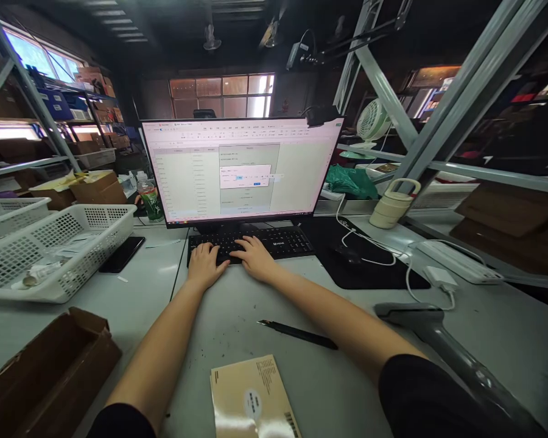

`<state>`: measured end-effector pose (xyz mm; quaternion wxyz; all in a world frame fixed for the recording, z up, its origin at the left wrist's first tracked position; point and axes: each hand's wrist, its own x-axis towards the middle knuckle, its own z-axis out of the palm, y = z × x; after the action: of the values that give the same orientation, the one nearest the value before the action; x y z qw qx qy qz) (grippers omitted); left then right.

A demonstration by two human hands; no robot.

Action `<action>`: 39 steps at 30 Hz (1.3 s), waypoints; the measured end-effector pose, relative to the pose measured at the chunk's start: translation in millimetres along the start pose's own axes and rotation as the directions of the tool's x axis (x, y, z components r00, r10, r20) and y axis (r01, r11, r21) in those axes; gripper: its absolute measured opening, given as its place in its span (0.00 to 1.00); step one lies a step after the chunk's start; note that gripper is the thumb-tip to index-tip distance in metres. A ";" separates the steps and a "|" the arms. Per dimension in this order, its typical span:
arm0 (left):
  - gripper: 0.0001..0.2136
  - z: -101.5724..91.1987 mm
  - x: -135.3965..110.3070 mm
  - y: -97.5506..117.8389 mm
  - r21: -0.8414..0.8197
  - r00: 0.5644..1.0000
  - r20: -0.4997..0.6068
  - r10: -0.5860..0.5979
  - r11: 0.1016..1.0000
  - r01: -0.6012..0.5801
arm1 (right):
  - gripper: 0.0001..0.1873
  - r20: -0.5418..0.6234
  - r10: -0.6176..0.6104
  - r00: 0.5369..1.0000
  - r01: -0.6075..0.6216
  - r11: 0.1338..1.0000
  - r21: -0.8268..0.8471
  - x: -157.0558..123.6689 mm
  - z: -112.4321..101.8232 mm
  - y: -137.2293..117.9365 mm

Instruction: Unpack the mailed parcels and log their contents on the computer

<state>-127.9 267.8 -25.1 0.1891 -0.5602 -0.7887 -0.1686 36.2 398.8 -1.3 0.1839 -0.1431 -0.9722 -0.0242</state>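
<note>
1. Head view, the only one. Black keyboard flat on the grey counter, right under the lit monitor.
2. Left hand palm down on the keyboard's left half, fingertips on the keys. Grip spread, pinching nothing.
3. Right hand palm down on the keyboard's middle keys, just beside the left hand. Grip spread, nothing held. Cannot tell whether the two hands touch.
4. Bare forearms stretched over the counter toward the keyboard, dark sleeves at the picture's bottom edge.
5. Black pen flat on the counter, nearer the person than the keyboard, its right end at the right forearm.
6. Tan packet with a round white sticker and a barcode, nearer still than the pen, between the forearms.
7. Left of the keyboard: dark phone lying flat, then a white mesh basket holding small items.
8. Near-left of the keyboard: open brown cardboard box.
9. Right of the keyboard: black mat with a mouse and a white cable on it. White power strip farther right.
10. Near-right of the keyboard: grey scanner-like handle, type unclear.
11. Behind the keyboard: green bottle to the left, cream stacked container and white fan to the right.
</note>
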 end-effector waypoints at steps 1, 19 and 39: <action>0.25 0.6 0.3 -0.7 -0.001 1.000 0.006 0.005 1.000 -0.005 | 0.25 0.000 -0.016 1.000 0.016 1.000 -0.004 -1.5 0.3 0.2; 0.25 1.7 0.4 -3.2 -0.028 0.999 0.000 0.036 0.999 -0.036 | 0.27 -0.308 0.152 0.939 -0.120 0.986 0.120 -38.6 -56.2 50.6; 0.23 4.7 -2.6 -6.1 -0.019 0.998 -0.027 0.058 0.998 -0.059 | 0.28 -0.082 0.511 0.855 -0.517 0.854 -0.066 -107.2 -14.7 100.3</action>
<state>-133.5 266.0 -30.8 0.1990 -0.5826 -0.7676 -0.1781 165.7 464.6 -27.2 0.2070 -0.4045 -0.8906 -0.0200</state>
